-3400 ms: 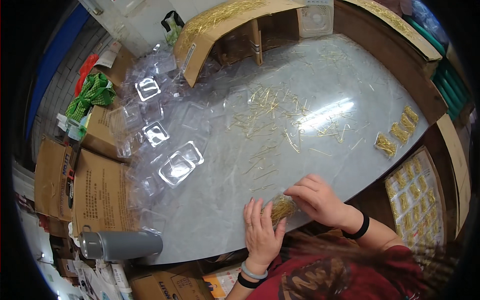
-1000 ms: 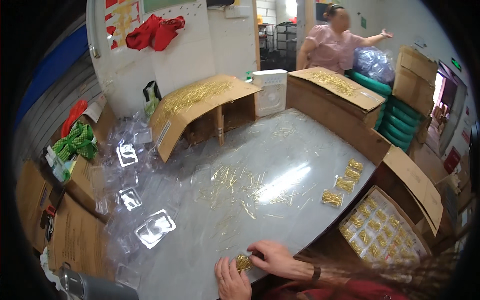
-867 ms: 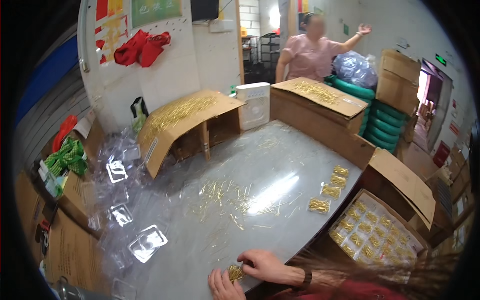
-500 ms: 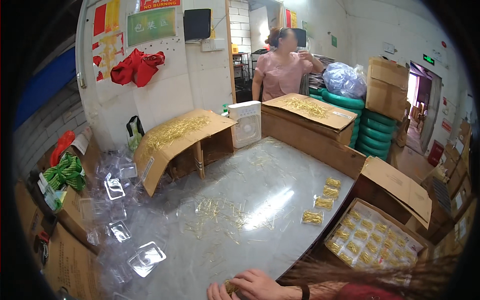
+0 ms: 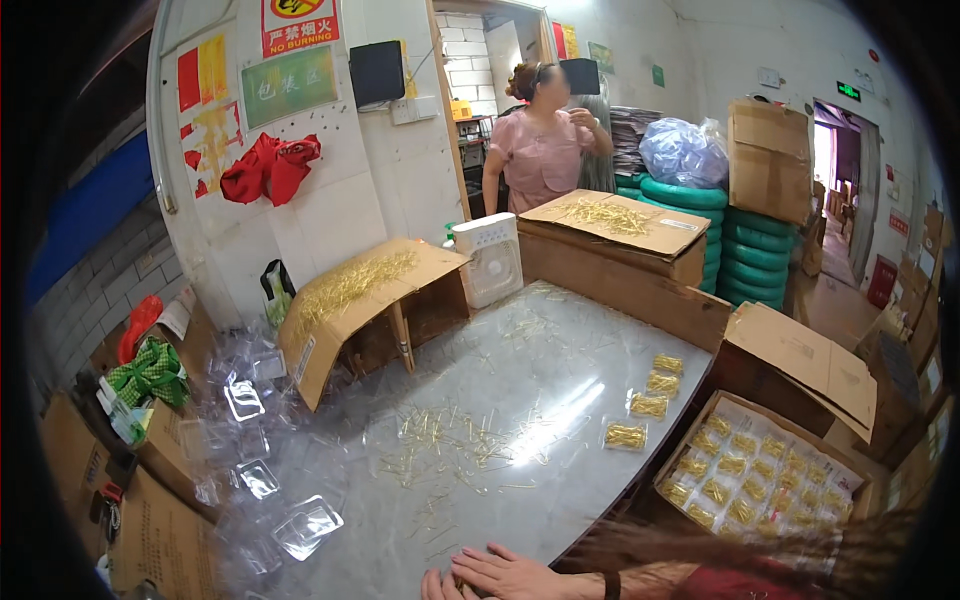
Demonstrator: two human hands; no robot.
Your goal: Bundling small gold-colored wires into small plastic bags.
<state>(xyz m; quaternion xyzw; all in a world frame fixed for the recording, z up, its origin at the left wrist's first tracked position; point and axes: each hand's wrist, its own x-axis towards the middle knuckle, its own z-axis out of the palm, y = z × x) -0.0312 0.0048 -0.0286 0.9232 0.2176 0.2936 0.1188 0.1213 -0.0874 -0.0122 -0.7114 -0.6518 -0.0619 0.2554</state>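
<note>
At the table's near edge, my right hand (image 5: 502,573) lies over a small pack of gold wire pieces, fingers pressed down on it. My left hand (image 5: 442,585) closes on the pack's left side, its fingers curled close to the right hand. Between the hands only a sliver of gold shows; the rest is covered. Farther up the grey table (image 5: 390,540) lie scattered thin gold wire pieces (image 5: 450,440), some with bent ends. Several filled clear packs (image 5: 626,436) form a row along the table's right edge. Empty clear plastic shells (image 5: 308,527) are heaped on the left.
An open carton (image 5: 862,480) at right holds rows of filled packs. Cardboard pieces with gold wire on top (image 5: 360,280) (image 5: 610,215) stand at the back, with a white fan (image 5: 488,262) between them. Another person (image 5: 540,150) stands beyond the table, near stacked green coils (image 5: 755,255).
The view has tilted and shifted slightly. Both my hands stay at the near edge, and less gold shows between them now. The person's raised hand has moved a little.
</note>
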